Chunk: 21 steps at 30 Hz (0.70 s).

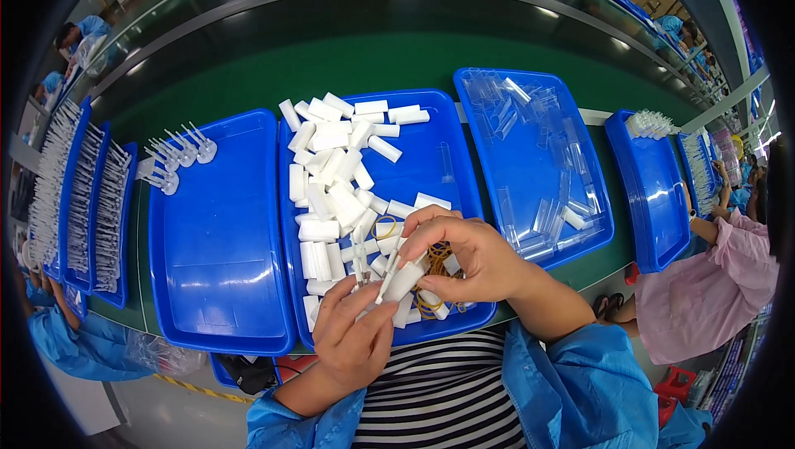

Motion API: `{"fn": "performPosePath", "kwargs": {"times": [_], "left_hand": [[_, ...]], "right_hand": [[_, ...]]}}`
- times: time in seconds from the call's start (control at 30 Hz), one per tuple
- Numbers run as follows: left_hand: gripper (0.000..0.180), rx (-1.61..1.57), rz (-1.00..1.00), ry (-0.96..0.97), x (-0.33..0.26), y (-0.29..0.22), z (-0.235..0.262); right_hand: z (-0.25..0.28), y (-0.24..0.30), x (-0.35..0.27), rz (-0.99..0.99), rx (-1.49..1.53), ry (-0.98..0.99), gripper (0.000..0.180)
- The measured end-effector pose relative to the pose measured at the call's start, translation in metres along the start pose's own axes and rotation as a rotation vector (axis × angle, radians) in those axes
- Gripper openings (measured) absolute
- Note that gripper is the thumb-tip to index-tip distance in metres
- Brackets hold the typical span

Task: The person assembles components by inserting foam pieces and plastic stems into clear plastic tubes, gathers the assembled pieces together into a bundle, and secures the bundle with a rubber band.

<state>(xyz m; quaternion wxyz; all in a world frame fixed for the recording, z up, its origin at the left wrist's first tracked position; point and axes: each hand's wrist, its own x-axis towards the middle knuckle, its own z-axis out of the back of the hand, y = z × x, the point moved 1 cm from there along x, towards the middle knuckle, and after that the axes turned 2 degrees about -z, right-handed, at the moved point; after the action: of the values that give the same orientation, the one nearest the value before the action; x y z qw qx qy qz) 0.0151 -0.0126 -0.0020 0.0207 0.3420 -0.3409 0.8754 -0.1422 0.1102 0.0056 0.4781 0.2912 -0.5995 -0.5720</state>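
Above the near part of the middle blue tray, the right hand had thumb and fingertips clamped on a white piece. The left hand met that piece's lower end; whether its fingers pinched it, I could not tell. Inside the middle blue tray, white blocks lay heaped along the left side, with yellowish rubber bands near the right hand. Of the 2 trays flanking the middle blue tray, the left tray bore pale stemmed parts, the right tray clear plastic pieces.
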Motion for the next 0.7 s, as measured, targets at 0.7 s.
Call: {"fn": "performPosePath", "kwargs": {"times": [0.7], "left_hand": [[0.039, -1.510, 0.893, 0.132, -0.008, 0.006, -0.016]], "right_hand": [[-0.005, 0.014, -0.004, 0.008, -0.490, -0.154, 0.049]]}}
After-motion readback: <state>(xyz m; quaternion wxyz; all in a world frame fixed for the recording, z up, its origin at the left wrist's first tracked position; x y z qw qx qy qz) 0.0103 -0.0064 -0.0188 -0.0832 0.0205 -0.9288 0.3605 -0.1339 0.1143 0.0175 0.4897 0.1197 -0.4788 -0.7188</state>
